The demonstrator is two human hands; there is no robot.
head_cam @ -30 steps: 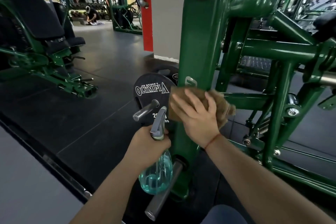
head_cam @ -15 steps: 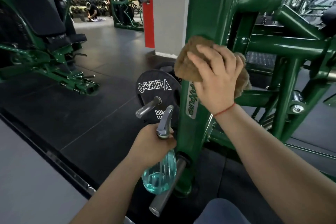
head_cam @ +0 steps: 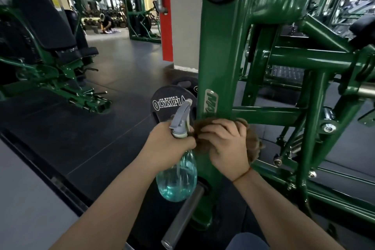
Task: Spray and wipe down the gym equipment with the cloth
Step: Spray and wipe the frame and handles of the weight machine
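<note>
Hands: two; right (head_cam: 225, 146) presses one cloth (head_cam: 253, 144), left (head_cam: 170, 146) grips one bottle (head_cam: 178, 178).

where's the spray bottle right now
In the head view the spray bottle is low centre, held by the neck in the left hand, just left of the green upright and the brown cloth under the right hand.

Frame (head_cam: 219, 57): green painted metal, glossy, smooth.
Cloth (head_cam: 253, 144): brown fabric, fuzzy, matt.
Spray bottle (head_cam: 178, 182): clear bluish plastic, smooth; grey matt head.
Weight plate (head_cam: 162, 97): black, matt.
Peg (head_cam: 182, 215): bare metal, dull.
</note>
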